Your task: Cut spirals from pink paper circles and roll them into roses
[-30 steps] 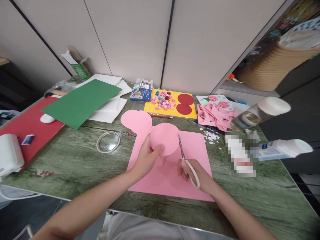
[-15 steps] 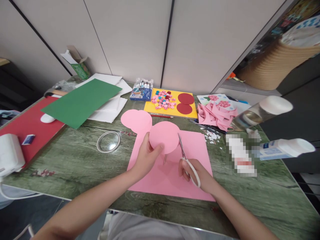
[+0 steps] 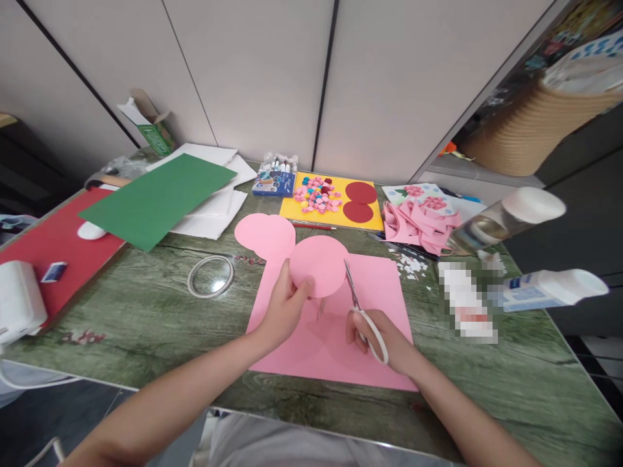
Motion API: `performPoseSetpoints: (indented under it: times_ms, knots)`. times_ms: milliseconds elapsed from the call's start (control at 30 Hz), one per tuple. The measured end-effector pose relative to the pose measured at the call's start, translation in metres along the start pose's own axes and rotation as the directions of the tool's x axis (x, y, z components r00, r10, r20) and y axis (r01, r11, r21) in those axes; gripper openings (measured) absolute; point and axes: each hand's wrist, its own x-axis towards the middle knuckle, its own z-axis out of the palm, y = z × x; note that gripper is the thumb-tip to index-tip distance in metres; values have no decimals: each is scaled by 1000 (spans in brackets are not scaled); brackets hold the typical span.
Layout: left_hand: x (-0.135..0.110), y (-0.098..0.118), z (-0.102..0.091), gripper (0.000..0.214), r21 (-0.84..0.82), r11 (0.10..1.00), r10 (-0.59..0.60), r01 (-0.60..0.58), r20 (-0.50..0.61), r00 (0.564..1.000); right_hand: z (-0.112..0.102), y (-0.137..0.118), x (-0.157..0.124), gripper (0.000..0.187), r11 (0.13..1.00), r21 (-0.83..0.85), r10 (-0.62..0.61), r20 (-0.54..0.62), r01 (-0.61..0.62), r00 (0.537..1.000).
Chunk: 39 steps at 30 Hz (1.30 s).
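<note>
Pinched by its lower left edge, a pink paper circle [image 3: 321, 263] is in my left hand [image 3: 283, 303], thumb on top. My right hand [image 3: 377, 337] is closed round the white handles of a pair of scissors [image 3: 353, 285]. The blades point up and lie at the circle's right edge. Below both hands a large pink paper sheet [image 3: 341, 357] lies flat on the table. Two more pink circles [image 3: 275, 237] overlap just beyond my left hand.
A tape roll [image 3: 211, 295] lies at left, near green paper [image 3: 158, 198]. Behind are a marker box [image 3: 275, 181] and yellow paper [image 3: 288, 211] with colourful pieces and dark red circles. Pink scraps [image 3: 418, 224], a clear bottle [image 3: 487, 227] and a white bottle [image 3: 545, 292] stand right.
Almost nothing differs. The whole view has shifted very slightly; the circle and the scissors stay in the same place relative to each other.
</note>
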Motion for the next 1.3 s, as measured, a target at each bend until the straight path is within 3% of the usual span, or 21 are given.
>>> performPoseSetpoints:
  times_ms: [400, 767, 1033, 1300]
  knots:
    - [-1, -1, 0, 23, -16, 999, -31, 32, 34, 999, 2, -1, 0, 54, 1000, -23, -2, -21, 1, 1000]
    - [-1, 3, 1, 22, 1, 1000, -20, 20, -11, 1000, 3, -2, 0, 53, 1000, -23, -12, -22, 12, 1000]
    - [0, -3, 2, 34, 17, 1000, 4, -4, -17, 1000, 5, -2, 0, 51, 1000, -28, 3, -33, -4, 999]
    - [-1, -1, 2, 30, 30, 1000, 0, -1, 12, 1000, 4, 0, 0, 53, 1000, -15, 11, -50, -11, 999]
